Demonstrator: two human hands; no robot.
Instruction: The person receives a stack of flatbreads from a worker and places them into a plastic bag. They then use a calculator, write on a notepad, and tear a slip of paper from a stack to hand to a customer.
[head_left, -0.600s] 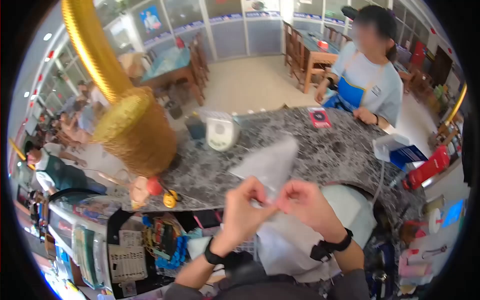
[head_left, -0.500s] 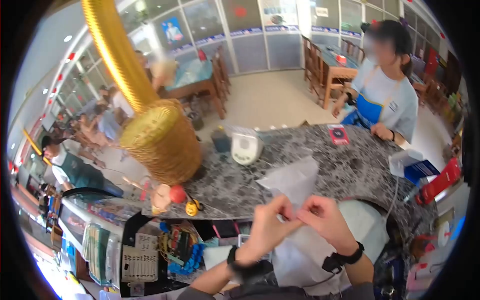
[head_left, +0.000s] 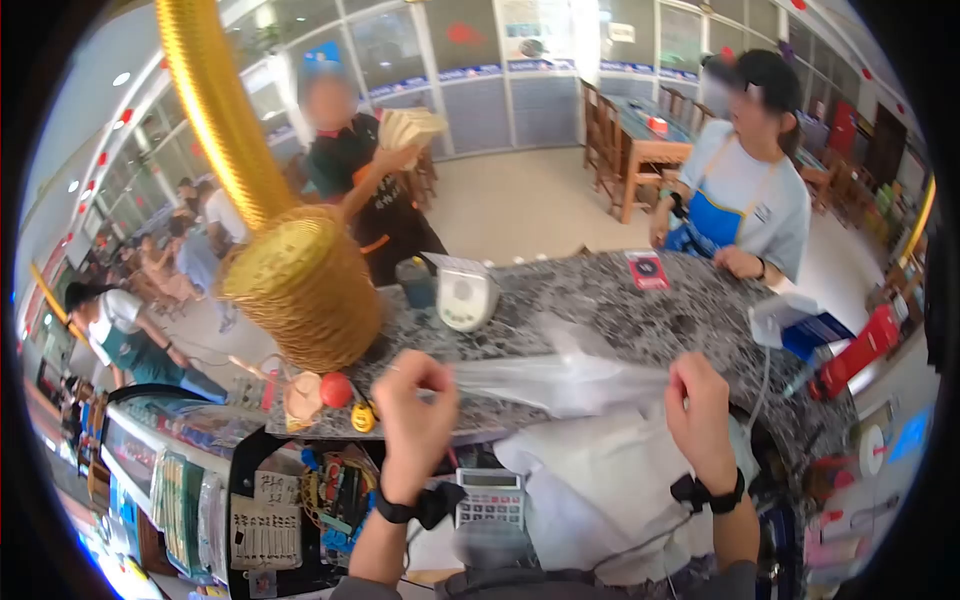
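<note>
A thin, translucent plastic bag is stretched sideways above the counter's near edge, its far part blurred. My left hand is closed, pinching the bag's left end. At the opposite end, my right hand is closed on the bag with fingers bent; the exact grip is partly hidden. Below and between my hands lies a pale cloth-like sheet. A calculator rests near my left wrist.
A marble counter holds a white device, a wicker-wrapped pot and a red card. One person stands across the counter at right; another carries a pale stack. A red object is at right.
My hands have moved from close together to wide apart, pulling the bag out sideways between them. A person carrying a pale stack now stands behind the wicker pot.
</note>
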